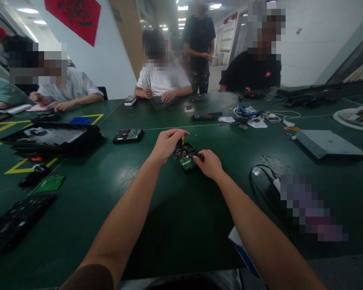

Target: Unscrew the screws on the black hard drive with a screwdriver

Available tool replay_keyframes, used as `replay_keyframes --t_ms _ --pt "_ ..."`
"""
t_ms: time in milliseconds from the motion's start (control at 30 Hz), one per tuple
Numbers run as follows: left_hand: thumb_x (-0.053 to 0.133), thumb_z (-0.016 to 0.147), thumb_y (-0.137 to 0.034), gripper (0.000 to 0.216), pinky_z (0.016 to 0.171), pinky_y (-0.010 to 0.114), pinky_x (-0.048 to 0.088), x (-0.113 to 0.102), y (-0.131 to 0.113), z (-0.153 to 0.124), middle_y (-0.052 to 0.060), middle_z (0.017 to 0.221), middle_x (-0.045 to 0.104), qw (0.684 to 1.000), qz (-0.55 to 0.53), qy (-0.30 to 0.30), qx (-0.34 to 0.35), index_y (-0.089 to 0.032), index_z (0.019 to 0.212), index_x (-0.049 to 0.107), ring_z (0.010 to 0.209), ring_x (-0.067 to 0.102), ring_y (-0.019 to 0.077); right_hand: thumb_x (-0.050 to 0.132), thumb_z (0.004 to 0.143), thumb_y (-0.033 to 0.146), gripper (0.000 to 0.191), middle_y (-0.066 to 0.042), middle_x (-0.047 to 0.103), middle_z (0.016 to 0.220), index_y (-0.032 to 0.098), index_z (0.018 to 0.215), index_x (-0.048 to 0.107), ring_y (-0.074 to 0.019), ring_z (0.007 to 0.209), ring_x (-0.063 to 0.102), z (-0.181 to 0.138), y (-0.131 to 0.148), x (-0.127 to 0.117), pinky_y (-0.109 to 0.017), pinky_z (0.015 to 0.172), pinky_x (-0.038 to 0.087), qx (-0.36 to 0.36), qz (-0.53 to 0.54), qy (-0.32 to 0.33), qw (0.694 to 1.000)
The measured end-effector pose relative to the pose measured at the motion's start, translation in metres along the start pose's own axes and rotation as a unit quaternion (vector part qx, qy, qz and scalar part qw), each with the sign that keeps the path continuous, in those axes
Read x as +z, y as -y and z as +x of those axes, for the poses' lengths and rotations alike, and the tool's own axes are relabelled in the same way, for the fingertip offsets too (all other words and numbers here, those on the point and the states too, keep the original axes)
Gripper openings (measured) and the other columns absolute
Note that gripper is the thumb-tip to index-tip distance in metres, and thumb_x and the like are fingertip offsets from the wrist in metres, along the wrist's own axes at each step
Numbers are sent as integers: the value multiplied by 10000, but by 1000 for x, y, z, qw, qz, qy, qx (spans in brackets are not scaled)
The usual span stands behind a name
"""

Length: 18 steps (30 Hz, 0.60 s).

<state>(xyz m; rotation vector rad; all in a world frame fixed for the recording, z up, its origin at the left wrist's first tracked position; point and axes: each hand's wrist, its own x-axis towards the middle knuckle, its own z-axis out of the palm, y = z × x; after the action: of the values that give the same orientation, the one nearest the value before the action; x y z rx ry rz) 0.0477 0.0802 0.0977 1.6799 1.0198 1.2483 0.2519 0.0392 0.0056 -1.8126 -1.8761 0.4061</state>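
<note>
A hard drive [186, 158] with a green circuit board on its upper face lies on the dark green table, in front of me. My right hand [210, 163] grips its right edge, thumb on top. My left hand [168, 144] is closed above the drive's far left part, around what looks like a small yellow and black screwdriver [183, 140]. Most of that tool is hidden by the fingers, and its tip points down at the drive. A second hard drive [128, 135] rests apart, left of my left hand.
To the left are a black tray [57, 139], a green circuit board [50, 183] and a black slab-like part [21, 219]. On the right lie a grey metal case [328, 143], a loose cable [254, 189] and tangled wires [245, 112]. Several people are across the table.
</note>
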Motion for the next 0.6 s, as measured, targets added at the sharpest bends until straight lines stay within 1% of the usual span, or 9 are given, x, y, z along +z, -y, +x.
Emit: replay_keyframes --t_ms 200,400,600 --pt "661 922 -432 300 756 306 493 1 -2 -2 51 961 794 1000 -5 4 2 -221 950 872 874 658 193 573 1046 558 419 -116 715 1218 206 1222 715 -236 1002 673 0 -1 -1 -337 805 472 -4 3 7 1000" --pt "654 921 -419 293 825 316 519 2 -8 -3 64 1016 807 999 6 36 4 -220 941 869 971 684 214 590 1050 517 375 -113 715 1218 208 1219 721 -233 1037 669 -3 2 -4 -332 855 480 -10 -2 9 1000" --pt "655 929 -402 278 853 323 511 0 -5 0 62 1010 804 999 -10 48 10 -226 942 870 976 686 212 588 1053 506 365 -109 714 1213 209 1222 717 -233 1061 670 -5 2 -3 -335 889 478 -15 -14 -1 1000"
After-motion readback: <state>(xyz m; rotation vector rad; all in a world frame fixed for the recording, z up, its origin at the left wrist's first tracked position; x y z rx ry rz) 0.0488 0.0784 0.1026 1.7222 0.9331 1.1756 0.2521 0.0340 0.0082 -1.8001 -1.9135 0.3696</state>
